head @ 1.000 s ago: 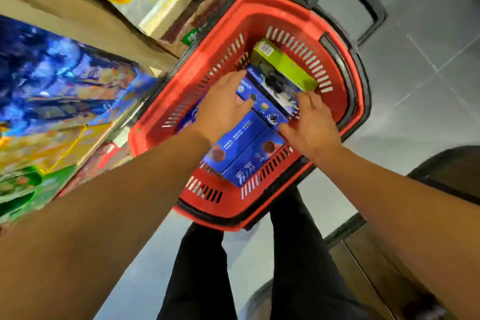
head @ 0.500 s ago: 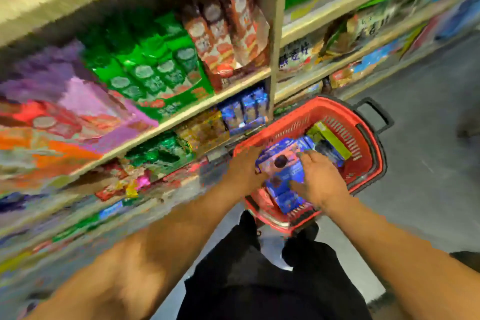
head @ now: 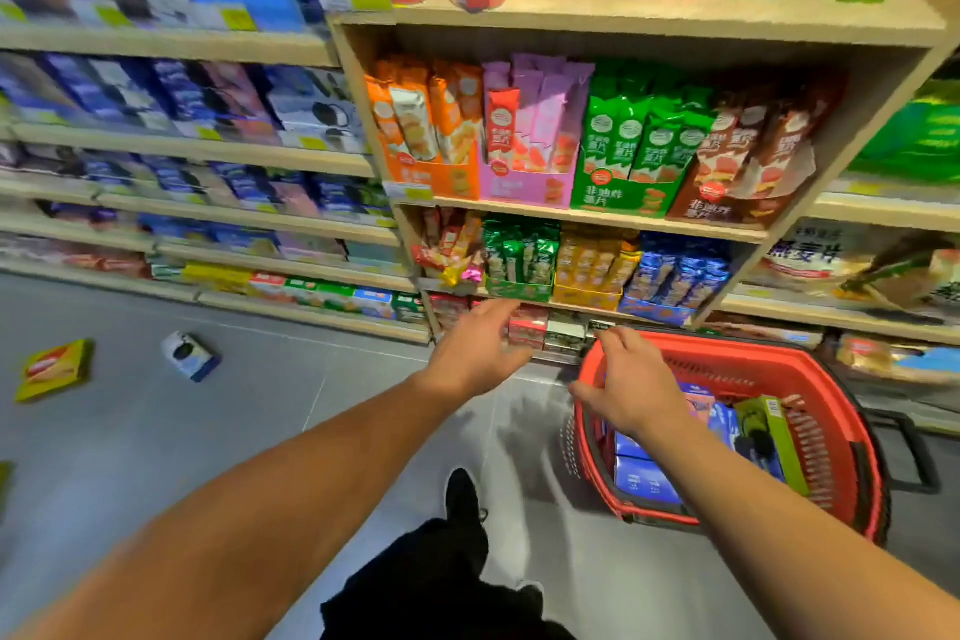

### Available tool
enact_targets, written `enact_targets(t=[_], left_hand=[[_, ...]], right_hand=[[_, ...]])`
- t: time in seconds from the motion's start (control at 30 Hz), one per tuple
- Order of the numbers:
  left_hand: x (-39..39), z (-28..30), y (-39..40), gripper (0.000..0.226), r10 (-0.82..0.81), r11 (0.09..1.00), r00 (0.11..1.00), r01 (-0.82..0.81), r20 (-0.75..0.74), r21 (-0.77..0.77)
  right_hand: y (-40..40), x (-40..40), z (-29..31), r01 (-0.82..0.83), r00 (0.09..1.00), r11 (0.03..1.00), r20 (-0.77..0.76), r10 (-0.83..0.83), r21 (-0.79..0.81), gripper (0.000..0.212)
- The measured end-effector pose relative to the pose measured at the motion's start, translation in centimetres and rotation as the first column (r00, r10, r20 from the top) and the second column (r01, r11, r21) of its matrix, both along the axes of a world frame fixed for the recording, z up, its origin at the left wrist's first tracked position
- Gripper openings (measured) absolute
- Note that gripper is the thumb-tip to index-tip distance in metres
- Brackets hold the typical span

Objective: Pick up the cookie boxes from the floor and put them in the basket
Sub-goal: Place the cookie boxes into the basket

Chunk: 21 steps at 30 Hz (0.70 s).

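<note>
Cookie boxes on the floor: two lie in plain sight at the left, well apart from the basket: a yellow box (head: 54,369) lying flat and a blue-and-white box (head: 189,356) tilted on one edge, near each other but not touching.
Cookie boxes in the basket: several blue boxes (head: 644,476) packed together and one green box (head: 779,437) against the far side; the exact blue count is hidden behind the right arm.
Basket: one red basket (head: 852,437) with a black rim and a black handle, standing on the grey floor (head: 208,431) just in front of the shelves.
Left hand: the left hand (head: 480,353) hangs in the air left of the basket, fingers spread and relaxed, holding nothing.
Right hand: the right hand (head: 631,387) hovers over the basket's near rim, fingers loosely spread, gripping nothing.
Shelves: wooden shelves (head: 597,218) stacked with snack packets in orange, pink, green, brown and blue.
Person: two bare forearms, dark trousers and one dark shoe (head: 462,499) visible below.
</note>
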<state>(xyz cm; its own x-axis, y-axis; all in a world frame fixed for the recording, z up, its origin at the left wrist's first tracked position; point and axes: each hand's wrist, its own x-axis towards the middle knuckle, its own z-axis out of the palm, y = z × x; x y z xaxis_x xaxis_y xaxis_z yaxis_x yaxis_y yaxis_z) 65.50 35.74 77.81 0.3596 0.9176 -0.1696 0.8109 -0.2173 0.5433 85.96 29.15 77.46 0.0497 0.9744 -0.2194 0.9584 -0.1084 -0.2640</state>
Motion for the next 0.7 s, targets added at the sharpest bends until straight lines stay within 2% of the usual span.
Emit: enact_targets(t=[0.27,0.43,0.7], left_hand=[[-12.6,1.1,-5.3,0.069,0.277,0.961,0.961,-0.276,0.027,-0.013],[-21.5,0.1,-8.3,0.068,0.456,0.890,0.890,-0.456,0.000,-0.026],[-36.9,-1.6,-10.3,0.068,0.583,0.807,0.811,-0.585,-0.041,-0.078]], right_hand=[[0.4,-10.0,0.6,-0.247,0.967,0.968,0.045,0.250,-0.049,0.087],[1.9,-19.1,0.7,-0.407,0.909,0.910,0.067,0.412,-0.075,0.084],[4.2,-36.7,0.7,-0.542,0.839,0.837,0.016,0.544,-0.078,0.082]])
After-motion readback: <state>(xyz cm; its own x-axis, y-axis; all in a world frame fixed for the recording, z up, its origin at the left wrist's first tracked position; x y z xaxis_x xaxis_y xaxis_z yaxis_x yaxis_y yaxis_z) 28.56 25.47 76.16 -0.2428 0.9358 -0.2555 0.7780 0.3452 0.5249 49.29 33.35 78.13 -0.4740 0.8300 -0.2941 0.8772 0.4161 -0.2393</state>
